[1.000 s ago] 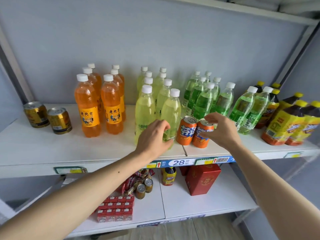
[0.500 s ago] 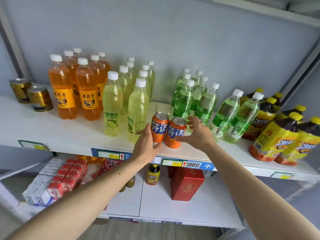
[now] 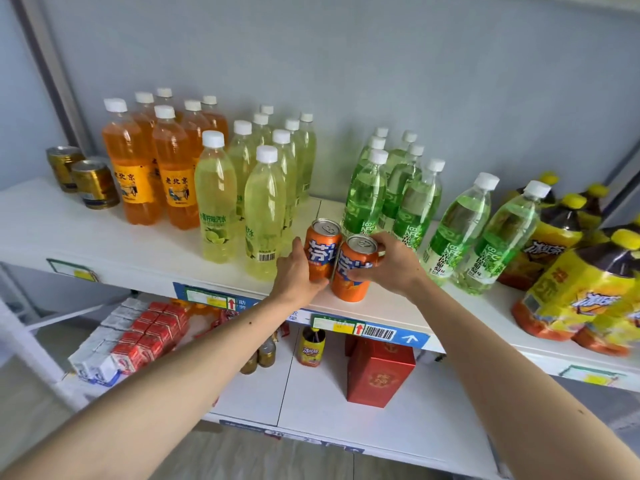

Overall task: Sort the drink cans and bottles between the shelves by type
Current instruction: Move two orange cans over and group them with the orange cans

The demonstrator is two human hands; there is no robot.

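Two orange soda cans stand side by side near the front edge of the upper white shelf. My left hand grips the left orange can. My right hand is wrapped around the right orange can. Behind them stand groups of orange bottles, pale yellow lime bottles and green bottles. Two gold cans sit at the far left of the shelf.
Large yellow-labelled tea bottles crowd the shelf's right end. On the lower shelf are a red box, a small yellow bottle, small gold cans and stacked red-and-white cartons. Price tags line the shelf edge.
My left hand moved from the lime bottle to the left orange can and closed on it. My right hand kept hold of the right can. My view shifted right and closer.
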